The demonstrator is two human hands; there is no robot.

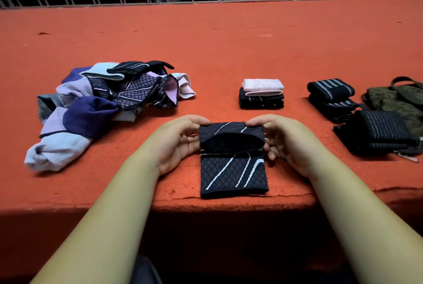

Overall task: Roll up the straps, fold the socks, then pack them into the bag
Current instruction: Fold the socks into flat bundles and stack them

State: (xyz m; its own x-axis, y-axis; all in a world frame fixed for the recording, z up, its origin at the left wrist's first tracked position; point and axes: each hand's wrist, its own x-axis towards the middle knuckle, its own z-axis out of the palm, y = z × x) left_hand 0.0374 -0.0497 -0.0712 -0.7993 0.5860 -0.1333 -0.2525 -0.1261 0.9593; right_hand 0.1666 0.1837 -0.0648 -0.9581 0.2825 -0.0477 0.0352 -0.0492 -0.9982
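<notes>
Navy sock [233, 169], white-striped: its far flap is pinched at both corners, by the left hand [177, 144] on one side and the right hand [282, 144] on the other. The flap is raised over the near half, which lies flat at the near edge of the red felt table [229, 55]. The fold is judged half made.

- Just beyond the grip, slightly right: two folded socks [262, 96], stacked, pink on dark.
- Further right of the grip: rolled straps [330, 88], set beside an olive bag [398, 100].
- Left of the grip: a heap of unfolded socks [103, 105].

Estimate: straps apparently done, socks under half done, packing not begun.

The fingertips are hidden under the flap. The bag is cut off by the frame edge, so its opening and contents cannot be made out. The heap cannot be counted.
</notes>
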